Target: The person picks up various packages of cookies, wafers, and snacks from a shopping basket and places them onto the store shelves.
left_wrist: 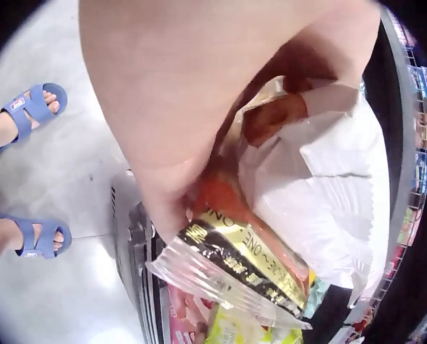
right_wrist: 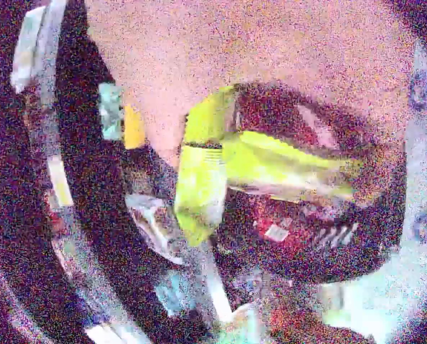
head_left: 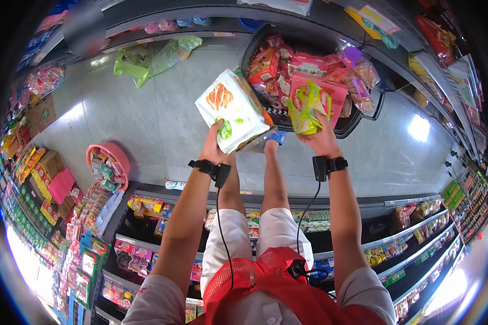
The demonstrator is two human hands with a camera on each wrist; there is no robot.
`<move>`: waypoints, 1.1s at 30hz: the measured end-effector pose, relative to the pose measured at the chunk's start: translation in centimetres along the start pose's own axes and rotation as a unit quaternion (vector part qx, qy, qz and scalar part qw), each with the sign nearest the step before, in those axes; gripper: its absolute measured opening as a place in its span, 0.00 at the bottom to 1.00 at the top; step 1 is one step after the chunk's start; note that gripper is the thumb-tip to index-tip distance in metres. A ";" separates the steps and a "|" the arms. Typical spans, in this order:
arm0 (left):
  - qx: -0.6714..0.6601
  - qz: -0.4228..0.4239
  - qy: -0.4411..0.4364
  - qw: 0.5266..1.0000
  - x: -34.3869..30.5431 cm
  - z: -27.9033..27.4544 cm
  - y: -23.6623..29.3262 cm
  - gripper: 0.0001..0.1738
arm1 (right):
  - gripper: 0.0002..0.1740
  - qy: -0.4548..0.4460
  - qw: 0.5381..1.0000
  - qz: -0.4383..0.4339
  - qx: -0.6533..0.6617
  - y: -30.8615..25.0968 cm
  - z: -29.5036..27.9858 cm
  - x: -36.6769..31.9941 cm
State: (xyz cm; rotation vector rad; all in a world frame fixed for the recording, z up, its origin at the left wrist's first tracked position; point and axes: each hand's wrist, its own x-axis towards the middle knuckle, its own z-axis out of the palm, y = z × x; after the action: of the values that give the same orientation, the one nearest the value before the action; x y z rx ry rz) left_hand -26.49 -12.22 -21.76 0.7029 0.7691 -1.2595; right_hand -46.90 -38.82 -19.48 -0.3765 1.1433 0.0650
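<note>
My left hand (head_left: 215,145) grips a white packet with an orange picture and green label (head_left: 231,111), together with other packets behind it. In the left wrist view the left hand (left_wrist: 199,93) holds the white packet (left_wrist: 321,186) and a clear wrapper with a black and gold band (left_wrist: 249,261). My right hand (head_left: 322,140) pinches yellow-green packets (head_left: 307,111) over a black basket (head_left: 346,129). In the grainy right wrist view, yellow-green packaging (right_wrist: 202,179) hangs from the right hand (right_wrist: 249,50). Red and pink packages (head_left: 309,65) fill the basket.
A green bag (head_left: 133,64) lies on the grey floor (head_left: 173,108). Left of the legs stands a pink tub (head_left: 126,162) of small packages. Stocked shelves (head_left: 396,203) run behind the person, along the far side and to the right.
</note>
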 end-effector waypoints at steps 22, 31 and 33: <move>0.242 -0.167 -0.239 0.926 -24.7 14.8 0.4 0.35 | 0.33 -0.227 0.951 -0.198 -0.073 0.0 9.4 -29.5; 0.335 -0.082 -0.340 0.875 -37.6 22.0 2.9 0.38 | 0.37 -0.255 0.909 -0.263 -0.199 -1.2 15.5 -38.3; 0.353 -0.078 -0.306 0.881 -38.2 21.3 2.7 0.39 | 0.37 -0.209 0.868 -0.322 -0.315 -1.5 17.3 -39.9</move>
State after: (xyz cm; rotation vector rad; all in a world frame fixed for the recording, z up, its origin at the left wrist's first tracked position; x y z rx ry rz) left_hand -26.41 -8.02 21.84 0.7534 -0.1921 -1.8100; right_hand -48.16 -29.02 22.90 -1.2524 0.4921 -0.0712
